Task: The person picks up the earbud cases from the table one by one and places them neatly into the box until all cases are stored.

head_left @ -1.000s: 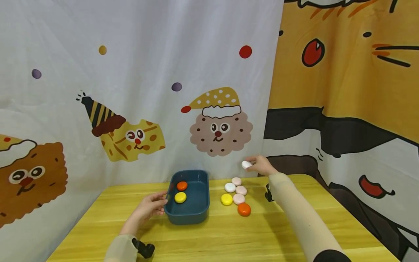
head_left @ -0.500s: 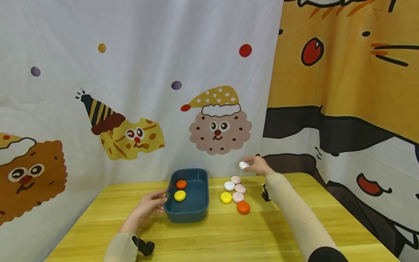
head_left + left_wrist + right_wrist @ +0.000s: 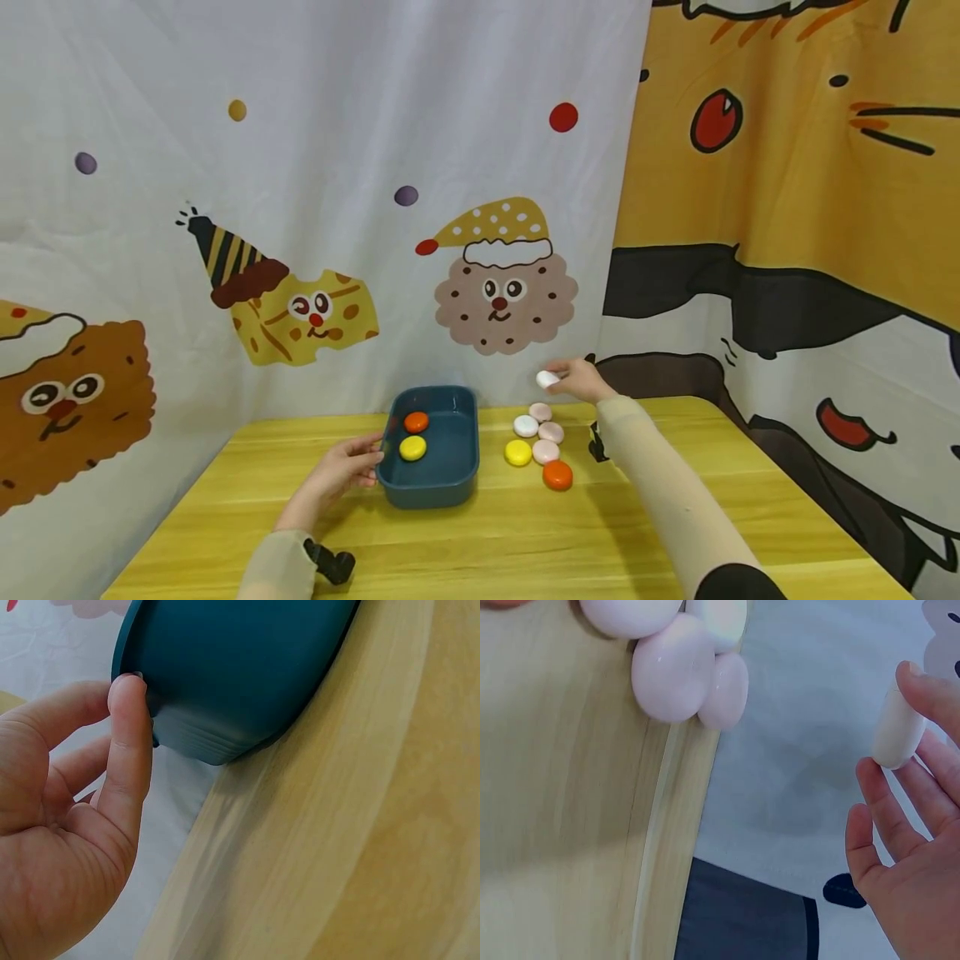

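My left hand [image 3: 341, 472] holds the left rim of a dark blue-green rectangular box [image 3: 431, 497], with thumb and fingertips at its edge in the left wrist view. Inside the box lie an orange disc [image 3: 416, 422] and a yellow disc [image 3: 412, 448], smooth and rounded. My right hand [image 3: 583, 380] pinches a white rounded disc [image 3: 547, 379] between thumb and fingers, raised above the back of the table. In the right wrist view this white disc [image 3: 898, 729] is seen edge-on, well apart from the pile.
Right of the box, on the wooden table [image 3: 450, 554], sit a white disc [image 3: 526, 426], three pale pink discs [image 3: 546, 452], a yellow disc [image 3: 517, 453] and an orange disc [image 3: 557, 476], grouped closely. A printed cloth [image 3: 337, 167] hangs behind the table's back edge.
My right hand, pinching the white disc, has drifted slightly left toward the box. My left hand, the box and the discs on the table stay in place.
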`<state>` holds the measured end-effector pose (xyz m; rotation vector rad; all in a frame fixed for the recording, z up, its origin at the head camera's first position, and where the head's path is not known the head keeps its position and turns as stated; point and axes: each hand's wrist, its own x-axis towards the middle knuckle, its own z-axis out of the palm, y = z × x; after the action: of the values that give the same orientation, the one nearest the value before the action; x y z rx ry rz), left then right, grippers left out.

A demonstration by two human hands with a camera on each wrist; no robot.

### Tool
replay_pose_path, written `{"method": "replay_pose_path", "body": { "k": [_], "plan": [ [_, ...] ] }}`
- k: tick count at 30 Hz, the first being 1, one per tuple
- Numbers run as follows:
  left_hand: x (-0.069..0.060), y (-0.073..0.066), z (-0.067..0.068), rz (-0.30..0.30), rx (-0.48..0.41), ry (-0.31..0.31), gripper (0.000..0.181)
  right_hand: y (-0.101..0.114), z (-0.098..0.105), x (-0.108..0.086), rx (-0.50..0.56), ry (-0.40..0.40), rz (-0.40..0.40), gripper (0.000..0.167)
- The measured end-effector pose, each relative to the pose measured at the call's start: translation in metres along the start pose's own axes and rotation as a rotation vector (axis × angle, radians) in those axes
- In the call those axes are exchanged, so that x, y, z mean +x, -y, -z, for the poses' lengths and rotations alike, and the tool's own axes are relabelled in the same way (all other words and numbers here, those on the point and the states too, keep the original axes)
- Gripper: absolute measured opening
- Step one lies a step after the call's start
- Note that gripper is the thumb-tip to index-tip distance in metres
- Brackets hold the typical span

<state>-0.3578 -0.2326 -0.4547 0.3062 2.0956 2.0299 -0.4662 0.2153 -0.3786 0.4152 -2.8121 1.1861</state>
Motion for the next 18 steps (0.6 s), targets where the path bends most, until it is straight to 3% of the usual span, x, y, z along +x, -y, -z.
{"method": "replay_pose_path", "body": {
  "k": [18],
  "plan": [
    [0.000, -0.002, -0.001, -0.004, 0.003, -0.014, 0.060, 0.032, -0.021, 0.010, 0.026, 0.030, 0.113, 0.044]
  ]
}}
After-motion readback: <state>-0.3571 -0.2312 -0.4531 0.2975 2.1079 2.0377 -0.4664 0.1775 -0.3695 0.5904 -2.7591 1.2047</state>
